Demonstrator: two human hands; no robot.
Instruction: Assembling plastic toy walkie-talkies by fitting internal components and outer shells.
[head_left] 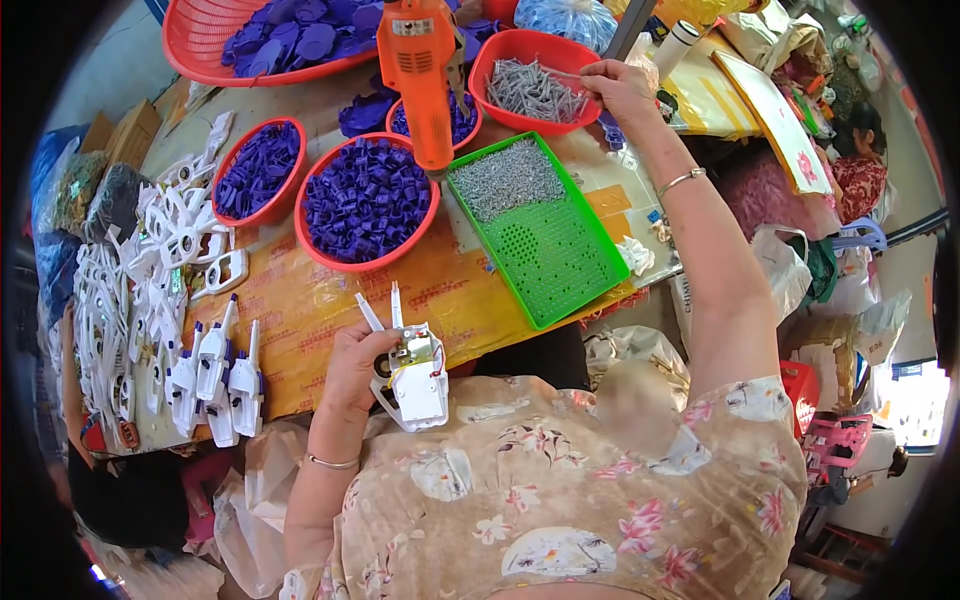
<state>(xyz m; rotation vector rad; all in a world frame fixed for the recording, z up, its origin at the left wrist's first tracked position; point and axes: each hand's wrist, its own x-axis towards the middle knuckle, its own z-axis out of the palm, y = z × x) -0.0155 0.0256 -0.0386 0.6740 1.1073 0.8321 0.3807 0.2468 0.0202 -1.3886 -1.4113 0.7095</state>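
My left hand (355,365) grips a white plastic toy housing (422,385) above the table's near edge. Its open side shows a small metal part, a yellow wire and a white block; two prongs stick up at the far end. At the far right, my right hand (620,90) is over the rim of a red basket (572,48) of thin grey rods (530,88). Its fingers are pinched on what looks like one thin grey rod. Between the hands hangs an orange electric screwdriver (420,90), touched by neither hand.
A green tray (545,312) holds small screws (508,178). Red baskets (303,235) of purple parts stand left of it. White plastic frames (100,300) and assembled white-and-purple toys (213,365) lie at left. A pale board (775,115) leans at right; another person (862,180) sits beyond.
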